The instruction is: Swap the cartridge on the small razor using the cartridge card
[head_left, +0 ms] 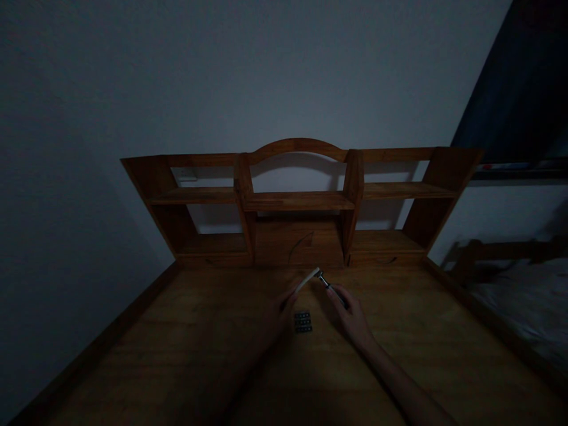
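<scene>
Head view, razor (329, 286) in right hand (352, 316) — blade pack (303, 322) just left

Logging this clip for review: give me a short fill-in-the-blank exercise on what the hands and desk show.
1. The right hand holds a razor by its ____.
2. The left hand holds a pale strip that meets the razor's ____.
3. A small dark pack lies on the desk ____ the two hands.

Missing words: handle; head; between
</scene>
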Tool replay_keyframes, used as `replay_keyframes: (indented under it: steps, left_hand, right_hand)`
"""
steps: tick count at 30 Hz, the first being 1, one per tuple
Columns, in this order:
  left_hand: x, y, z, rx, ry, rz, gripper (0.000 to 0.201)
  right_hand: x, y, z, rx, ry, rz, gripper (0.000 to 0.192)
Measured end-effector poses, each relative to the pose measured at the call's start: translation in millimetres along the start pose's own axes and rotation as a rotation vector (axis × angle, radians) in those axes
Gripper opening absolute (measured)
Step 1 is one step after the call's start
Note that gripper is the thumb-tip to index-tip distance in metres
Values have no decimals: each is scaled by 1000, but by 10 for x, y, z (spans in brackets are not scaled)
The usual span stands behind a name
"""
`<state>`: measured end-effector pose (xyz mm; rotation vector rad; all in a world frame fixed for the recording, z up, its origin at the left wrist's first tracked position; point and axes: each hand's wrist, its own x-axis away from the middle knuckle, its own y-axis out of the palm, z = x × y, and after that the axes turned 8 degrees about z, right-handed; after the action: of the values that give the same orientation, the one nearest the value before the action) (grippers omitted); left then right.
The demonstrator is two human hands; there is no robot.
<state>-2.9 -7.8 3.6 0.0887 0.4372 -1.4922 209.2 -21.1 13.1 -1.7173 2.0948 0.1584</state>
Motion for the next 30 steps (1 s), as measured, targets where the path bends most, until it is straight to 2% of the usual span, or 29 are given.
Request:
replay_keyframes:
  steps: [4, 7, 12, 16, 18, 21, 23, 27, 30]
  left_hand:
    - [-10, -16, 28, -52, -45, 23, 40]
    - [2, -15, 52, -54, -20, 47, 41]
    - [18, 34, -5, -151, 30, 18, 41]
    - [17, -4, -22, -198, -30, 104, 42]
    - [32, -25, 24, -167, -7, 123, 41]
    - [60, -12, 111, -158, 60, 61, 40]
    - [64, 12, 138, -189, 57, 42, 40]
    - [28, -1, 105, -202, -19, 119, 41]
    - [15, -45, 70, -173, 27, 165, 40]
  right_hand:
    - [-2, -10, -45, 9, -14, 9, 37]
    - [-9, -18, -45, 28, -18, 18, 37]
    - [-10, -18, 10, 100, -45, 10, 36]
    - [1, -8, 25, 113, -74, 13, 34]
    - [7, -6, 23, 116, -86, 16, 33]
    - [12, -3, 39, 138, -103, 12, 32]
    - [13, 6, 62, 151, -119, 12, 33]
    - [14, 29, 89, 140, -140, 22, 34]
    - [16, 23, 67, 132, -137, 32, 33]
